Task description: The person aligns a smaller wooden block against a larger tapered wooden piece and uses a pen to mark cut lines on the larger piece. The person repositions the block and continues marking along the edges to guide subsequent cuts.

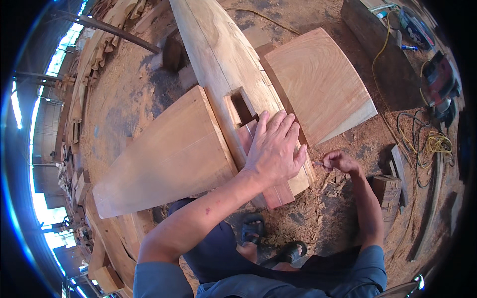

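Lines (pixel 215 55) along pale timber (pixel 236 69)

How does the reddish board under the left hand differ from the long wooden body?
The reddish board is darker in tone than the wooden body. The board is much shorter and narrower than the body. The body has a rectangular slot; the visible board shows none. Both are wood.

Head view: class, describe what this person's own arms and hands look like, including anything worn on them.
The left hand and right hand are bare, with no glove or watch visible. The left sleeve and right sleeve are short and blue-grey, leaving both forearms uncovered. The left forearm has a couple of small marks.
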The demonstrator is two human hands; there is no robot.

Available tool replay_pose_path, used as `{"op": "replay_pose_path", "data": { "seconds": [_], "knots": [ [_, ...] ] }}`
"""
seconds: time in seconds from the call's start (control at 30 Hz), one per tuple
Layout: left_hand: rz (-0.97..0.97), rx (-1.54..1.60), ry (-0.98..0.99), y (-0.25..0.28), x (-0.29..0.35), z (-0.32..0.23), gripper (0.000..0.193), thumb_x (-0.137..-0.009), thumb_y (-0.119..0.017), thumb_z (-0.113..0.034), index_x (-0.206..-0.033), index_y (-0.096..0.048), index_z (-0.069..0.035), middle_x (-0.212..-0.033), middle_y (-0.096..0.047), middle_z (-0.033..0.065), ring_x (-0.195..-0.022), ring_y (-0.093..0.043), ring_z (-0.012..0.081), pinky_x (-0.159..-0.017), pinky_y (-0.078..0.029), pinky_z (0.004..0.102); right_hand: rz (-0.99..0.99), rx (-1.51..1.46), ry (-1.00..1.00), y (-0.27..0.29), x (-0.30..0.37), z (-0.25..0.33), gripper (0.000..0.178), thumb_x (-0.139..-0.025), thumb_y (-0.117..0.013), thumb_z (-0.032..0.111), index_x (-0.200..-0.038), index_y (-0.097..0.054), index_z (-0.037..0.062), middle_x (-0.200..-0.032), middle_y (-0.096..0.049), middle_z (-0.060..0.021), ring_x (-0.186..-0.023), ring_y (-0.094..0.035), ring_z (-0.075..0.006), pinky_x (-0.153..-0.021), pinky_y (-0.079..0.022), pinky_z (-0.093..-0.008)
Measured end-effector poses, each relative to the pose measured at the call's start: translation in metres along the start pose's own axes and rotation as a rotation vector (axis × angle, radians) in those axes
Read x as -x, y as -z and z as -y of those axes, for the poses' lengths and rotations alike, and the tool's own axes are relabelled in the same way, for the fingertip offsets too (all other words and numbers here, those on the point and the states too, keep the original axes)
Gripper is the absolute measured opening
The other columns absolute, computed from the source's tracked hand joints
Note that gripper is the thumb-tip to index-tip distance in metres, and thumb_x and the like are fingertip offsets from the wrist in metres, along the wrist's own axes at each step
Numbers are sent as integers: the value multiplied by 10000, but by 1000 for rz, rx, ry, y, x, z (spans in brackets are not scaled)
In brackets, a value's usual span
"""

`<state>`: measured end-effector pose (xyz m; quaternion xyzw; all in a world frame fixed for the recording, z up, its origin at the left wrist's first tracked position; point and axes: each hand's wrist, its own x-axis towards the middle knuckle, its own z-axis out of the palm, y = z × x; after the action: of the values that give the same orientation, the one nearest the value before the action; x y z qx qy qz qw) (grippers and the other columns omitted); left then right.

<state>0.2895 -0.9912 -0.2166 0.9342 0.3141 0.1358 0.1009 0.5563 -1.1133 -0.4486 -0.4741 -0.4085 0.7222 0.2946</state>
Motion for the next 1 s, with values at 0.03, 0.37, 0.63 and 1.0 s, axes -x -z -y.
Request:
{"op": "replay_pose_path", "data": {
  "seconds": [0.03,0.37,0.63,1.0],
  "knots": [
    [-3,2,2,0,0,0,505,-880,-661,-302,-1218,-611,69,-1327,-597,231,-1325,-497,367,-1172,-264,568,-57,74,-53,4,-8,2,207,-955,-700,252,-923,-727,49,-779,-643,-1,-718,-566,-118,-639,-447,-302],
    [49,-11,19,3,-2,-1,499,-896,-640,-310,-1236,-616,54,-1350,-589,230,-1353,-481,359,-1181,-258,561,-724,-431,318,-45,-183,15,269,-920,-735,207,-1126,-703,36,-936,-683,-23,-788,-592,-135,-708,-486,-303],
    [94,-86,-16,0,-3,-1,512,-906,-609,-320,-1266,-615,44,-1393,-569,223,-1363,-477,351,-1194,-234,549,74,-648,157,-12,-50,-12,261,-925,-719,121,-1163,-708,13,-966,-697,-23,-847,-609,-122,-765,-484,-256],
    [116,-123,-14,3,-4,-3,534,-910,-600,-329,-1287,-605,49,-1396,-562,230,-1382,-453,364,-1190,-220,560,-310,-705,195,-19,-95,-28,132,-906,-706,76,-1035,-725,56,-869,-666,3,-701,-535,-110,-641,-445,-295]
  ]
}}
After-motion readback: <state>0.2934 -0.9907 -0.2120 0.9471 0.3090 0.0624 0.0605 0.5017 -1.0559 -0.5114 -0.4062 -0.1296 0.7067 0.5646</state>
